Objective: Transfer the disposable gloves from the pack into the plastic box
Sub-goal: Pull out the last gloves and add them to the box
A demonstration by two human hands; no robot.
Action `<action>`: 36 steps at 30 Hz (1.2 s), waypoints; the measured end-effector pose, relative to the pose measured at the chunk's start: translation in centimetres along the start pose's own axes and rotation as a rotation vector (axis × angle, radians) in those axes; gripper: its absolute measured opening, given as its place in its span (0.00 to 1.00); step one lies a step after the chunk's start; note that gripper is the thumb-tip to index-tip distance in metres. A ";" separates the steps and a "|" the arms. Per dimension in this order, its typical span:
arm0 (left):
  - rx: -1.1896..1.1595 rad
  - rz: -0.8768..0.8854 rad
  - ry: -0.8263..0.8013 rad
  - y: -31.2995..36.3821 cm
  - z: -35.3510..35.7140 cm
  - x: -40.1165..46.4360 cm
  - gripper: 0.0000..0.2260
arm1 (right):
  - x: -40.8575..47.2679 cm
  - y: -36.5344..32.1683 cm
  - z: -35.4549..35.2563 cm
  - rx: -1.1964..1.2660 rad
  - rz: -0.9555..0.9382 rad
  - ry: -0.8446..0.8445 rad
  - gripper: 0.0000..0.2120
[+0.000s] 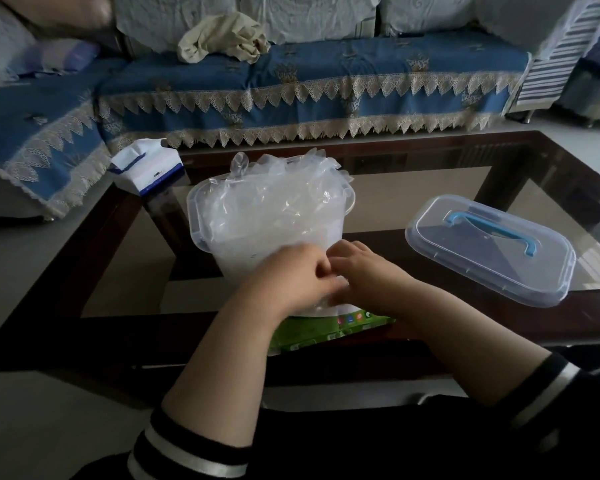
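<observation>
Glass-topped and dark-framed, the coffee table (pixel 499 161) is sitting in front of a blue sofa (pixel 326 84) with lace trim, and both forearms are reaching in from the near edge, dark striped cuffs pushed back. From the head camera, the left hand (pixel 291 275) and right hand (pixel 364 271) are meeting knuckle to knuckle, fingers curled down and pinching clear film at the mouth of the green glove pack (pixel 312 332), which is lying just under the wrists. Whether the fingertips are gripping one glove or a bunch, I cannot tell. Just beyond the fingers, the plastic box (pixel 198 216) is standing heaped with crinkled disposable gloves (pixel 277 195) rising over its rim. Right of the fingers, the clear lid (pixel 488 251) with its blue handle is resting flat. Left and farther off, a tissue pack (pixel 146 168) is sitting at the table's corner.
</observation>
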State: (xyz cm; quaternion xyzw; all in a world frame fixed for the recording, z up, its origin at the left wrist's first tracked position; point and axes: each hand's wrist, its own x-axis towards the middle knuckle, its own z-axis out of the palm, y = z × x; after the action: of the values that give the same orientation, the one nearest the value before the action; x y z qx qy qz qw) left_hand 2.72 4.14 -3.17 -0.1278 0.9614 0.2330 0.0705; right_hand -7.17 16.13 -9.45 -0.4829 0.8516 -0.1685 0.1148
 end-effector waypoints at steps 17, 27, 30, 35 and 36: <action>0.342 -0.012 -0.243 -2.8 4.1 1.5 0.45 | -0.4 0.3 3.2 0.082 -0.047 0.041 0.08; 0.386 -0.028 -0.254 -2.4 3.7 1.3 0.42 | -2.9 -1.5 -6.3 0.765 -0.033 0.685 0.11; 0.159 0.015 -0.197 -2.3 1.4 0.7 0.37 | -3.4 -1.2 -7.5 0.848 -0.035 0.758 0.11; -0.663 0.193 -0.153 -3.2 -3.3 -1.0 0.34 | -3.3 -1.0 -7.7 0.757 0.022 0.742 0.09; -0.783 0.225 -0.128 -3.3 -3.8 -1.2 0.38 | -3.2 -1.1 -7.5 0.704 0.041 0.738 0.09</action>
State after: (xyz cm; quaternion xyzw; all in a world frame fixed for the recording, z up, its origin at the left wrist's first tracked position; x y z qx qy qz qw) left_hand 4.47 -0.24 -1.05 -0.0243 0.8018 0.5949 0.0505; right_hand -7.41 19.65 -2.06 -0.3067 0.7362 -0.6022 -0.0345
